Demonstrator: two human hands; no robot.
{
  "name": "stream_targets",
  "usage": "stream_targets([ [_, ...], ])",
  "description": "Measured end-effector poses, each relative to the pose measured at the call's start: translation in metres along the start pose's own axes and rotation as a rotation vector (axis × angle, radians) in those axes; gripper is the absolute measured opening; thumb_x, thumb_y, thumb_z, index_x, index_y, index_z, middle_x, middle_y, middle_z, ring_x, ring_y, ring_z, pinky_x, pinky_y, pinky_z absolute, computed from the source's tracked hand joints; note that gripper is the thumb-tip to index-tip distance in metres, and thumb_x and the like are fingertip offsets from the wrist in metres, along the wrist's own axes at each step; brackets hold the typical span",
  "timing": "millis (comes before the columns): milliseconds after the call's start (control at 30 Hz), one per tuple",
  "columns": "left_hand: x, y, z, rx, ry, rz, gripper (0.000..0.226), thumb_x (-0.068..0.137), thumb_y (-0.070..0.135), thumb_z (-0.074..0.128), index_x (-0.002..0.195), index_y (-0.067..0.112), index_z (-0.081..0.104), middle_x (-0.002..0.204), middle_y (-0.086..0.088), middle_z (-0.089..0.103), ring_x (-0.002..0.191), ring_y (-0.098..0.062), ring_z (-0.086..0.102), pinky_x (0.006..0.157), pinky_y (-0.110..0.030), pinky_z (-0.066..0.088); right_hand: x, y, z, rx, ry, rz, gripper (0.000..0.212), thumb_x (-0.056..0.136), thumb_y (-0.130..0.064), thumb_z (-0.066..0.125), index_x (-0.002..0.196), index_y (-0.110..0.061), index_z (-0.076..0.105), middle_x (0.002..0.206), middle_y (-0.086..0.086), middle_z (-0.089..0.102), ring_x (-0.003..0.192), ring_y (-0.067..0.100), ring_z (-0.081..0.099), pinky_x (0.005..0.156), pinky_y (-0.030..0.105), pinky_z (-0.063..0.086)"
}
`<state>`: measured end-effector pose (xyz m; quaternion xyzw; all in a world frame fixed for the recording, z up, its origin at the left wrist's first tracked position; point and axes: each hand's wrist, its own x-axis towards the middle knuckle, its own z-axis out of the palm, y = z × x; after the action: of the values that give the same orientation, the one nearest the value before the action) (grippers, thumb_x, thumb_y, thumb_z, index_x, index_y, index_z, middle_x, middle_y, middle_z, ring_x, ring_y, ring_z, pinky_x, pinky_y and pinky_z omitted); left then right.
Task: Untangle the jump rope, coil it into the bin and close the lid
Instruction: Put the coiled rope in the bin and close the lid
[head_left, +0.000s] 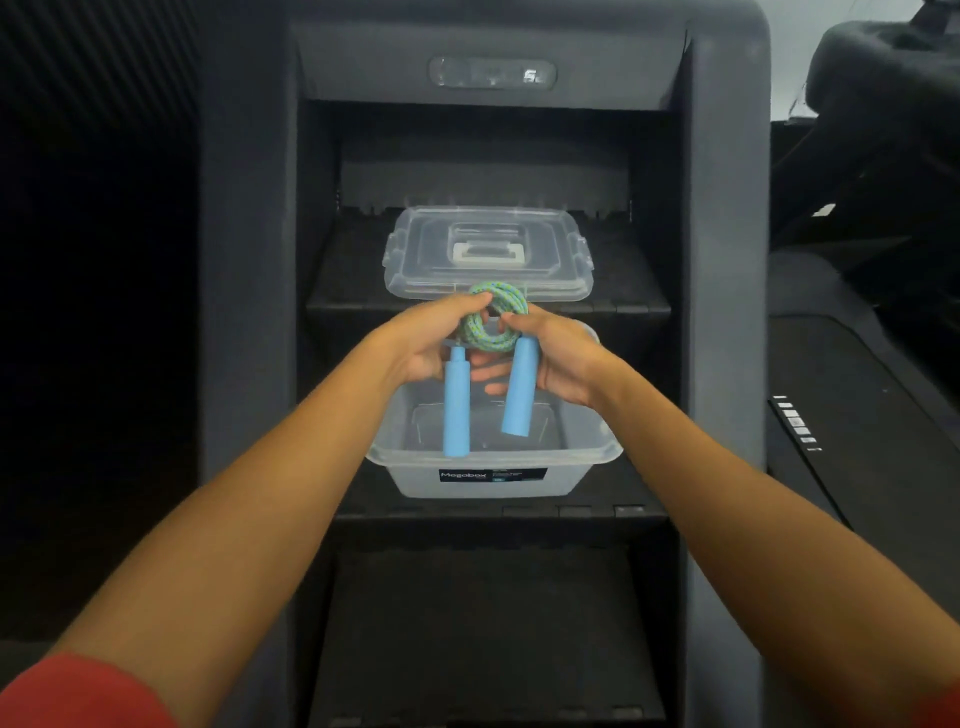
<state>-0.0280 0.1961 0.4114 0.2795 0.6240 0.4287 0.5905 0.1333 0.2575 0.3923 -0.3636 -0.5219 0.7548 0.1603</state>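
The jump rope is a green-and-blue braided cord wound into a small coil, with two light blue handles hanging down from it. My left hand grips the coil from the left and my right hand grips it from the right, holding it above the open clear plastic bin. The handles dangle into the bin's opening. The bin's clear lid, with a white handle on top, lies flat on the step behind the bin.
The bin stands on a dark stepped shelf between two grey side walls. Another dark step lies below, nearer to me. A dark moulded surface runs along the right.
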Motion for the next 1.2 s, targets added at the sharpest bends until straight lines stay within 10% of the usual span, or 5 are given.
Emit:
stream_targets([
  [300,0.09,-0.067,-0.027,0.092,-0.098,-0.245,0.023,0.105,0.039,0.05,0.12,0.023,0.055,0.102,-0.004,0.07,0.074,-0.017,0.073,0.062,-0.038,0.061,0.093,0.07,-0.022,-0.011,0.103,0.364,0.026,0.106,-0.023,0.047,0.126,-0.009,0.056,0.102,0.017,0.078,0.091,0.037,0.076,0.092,0.056,0.058],
  [400,0.115,-0.092,-0.029,0.165,-0.108,-0.347,0.02,0.106,0.039,0.048,0.11,0.021,0.056,0.104,-0.008,0.063,0.091,-0.027,0.066,0.093,-0.055,0.056,0.111,0.089,-0.027,-0.137,0.151,0.501,0.025,0.106,-0.025,0.048,0.122,-0.008,0.056,0.095,0.014,0.074,0.081,0.029,0.072,0.095,0.055,0.055],
  [733,0.156,-0.125,-0.03,0.621,-0.063,-0.309,0.038,0.101,0.037,0.059,0.127,0.011,0.05,0.127,-0.02,0.062,0.101,-0.033,0.062,0.082,-0.049,0.054,0.135,0.108,-0.035,-0.476,0.07,0.752,0.04,0.106,-0.02,0.048,0.144,-0.006,0.041,0.122,0.022,0.058,0.122,0.047,0.056,0.1,0.071,0.044],
  [1000,0.152,-0.12,-0.041,0.883,-0.031,-0.119,0.059,0.096,0.03,0.067,0.143,0.006,0.042,0.142,-0.015,0.054,0.125,-0.032,0.056,0.098,-0.037,0.045,0.128,0.1,-0.041,-0.665,0.13,0.632,0.05,0.1,-0.019,0.06,0.147,-0.015,0.041,0.147,0.017,0.048,0.131,0.037,0.051,0.104,0.057,0.048],
  [1200,0.129,-0.106,-0.055,1.017,0.013,-0.032,0.044,0.097,0.04,0.063,0.13,0.012,0.054,0.129,-0.009,0.061,0.107,-0.027,0.059,0.089,-0.034,0.048,0.113,0.092,-0.039,-0.751,0.243,0.382,0.06,0.094,-0.019,0.067,0.148,-0.024,0.043,0.138,0.007,0.056,0.12,0.029,0.059,0.092,0.043,0.054],
])
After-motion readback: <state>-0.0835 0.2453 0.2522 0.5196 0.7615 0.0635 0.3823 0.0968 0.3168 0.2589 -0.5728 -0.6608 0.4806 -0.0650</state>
